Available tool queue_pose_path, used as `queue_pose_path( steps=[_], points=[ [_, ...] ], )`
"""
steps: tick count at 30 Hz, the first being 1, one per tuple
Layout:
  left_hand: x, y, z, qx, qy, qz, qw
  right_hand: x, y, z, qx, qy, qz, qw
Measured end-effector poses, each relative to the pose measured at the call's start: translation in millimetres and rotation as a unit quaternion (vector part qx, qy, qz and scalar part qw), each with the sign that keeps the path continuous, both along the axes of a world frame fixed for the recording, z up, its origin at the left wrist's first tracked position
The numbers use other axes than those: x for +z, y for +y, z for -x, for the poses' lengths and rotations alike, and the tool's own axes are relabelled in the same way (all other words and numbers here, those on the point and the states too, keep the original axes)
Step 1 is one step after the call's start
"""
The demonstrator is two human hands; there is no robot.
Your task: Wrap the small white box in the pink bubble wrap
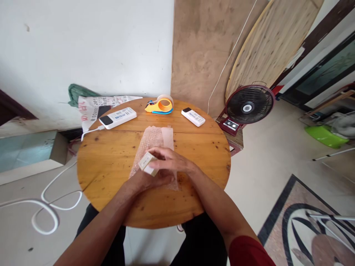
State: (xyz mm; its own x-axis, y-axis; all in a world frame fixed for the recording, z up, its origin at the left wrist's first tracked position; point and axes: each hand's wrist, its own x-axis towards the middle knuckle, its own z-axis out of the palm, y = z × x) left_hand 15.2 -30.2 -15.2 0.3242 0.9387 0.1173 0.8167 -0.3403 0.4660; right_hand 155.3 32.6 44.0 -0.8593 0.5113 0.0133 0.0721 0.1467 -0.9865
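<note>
Small white box [148, 163] sits clasped in the grip of both the left hand [151, 178] and the right hand [169, 159], over a bubble wrap sheet [155, 142] on the round wooden desk [111, 162], with a tape dispenser [161, 105] and two white remotes [118, 117] beyond.
</note>
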Motion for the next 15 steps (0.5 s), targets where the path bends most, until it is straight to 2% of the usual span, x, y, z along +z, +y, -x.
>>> queue_pose_path(
  steps=[3, 7, 9, 12, 14, 15],
  points=[
    [7.8, 3.3, -2.0, -0.042, 0.045, -0.013, 0.998, -8.9, 10.5, -3.6, -0.120, -0.034, 0.018, 0.992],
    [10.8, 6.2, -2.5, -0.057, 0.079, -0.041, 0.994, -6.4, 24.6, -19.2, -0.268, -0.116, -0.084, 0.953],
    [9.1, 6.0, -2.4, -0.057, 0.083, -0.036, 0.994, -3.8, 30.2, -26.1, -0.304, -0.127, -0.132, 0.935],
    [8.0, 4.9, -2.8, -0.054, 0.087, -0.028, 0.994, 0.7, 34.0, -32.3, -0.347, -0.088, -0.139, 0.923],
    [9.2, 4.4, -3.2, -0.052, 0.089, -0.027, 0.994, 6.3, 31.3, -33.4, -0.345, -0.033, -0.114, 0.931],
    [10.0, 4.4, -3.4, -0.051, 0.089, -0.028, 0.994, 9.8, 28.1, -32.9, -0.324, -0.001, -0.094, 0.941]
  ],
)
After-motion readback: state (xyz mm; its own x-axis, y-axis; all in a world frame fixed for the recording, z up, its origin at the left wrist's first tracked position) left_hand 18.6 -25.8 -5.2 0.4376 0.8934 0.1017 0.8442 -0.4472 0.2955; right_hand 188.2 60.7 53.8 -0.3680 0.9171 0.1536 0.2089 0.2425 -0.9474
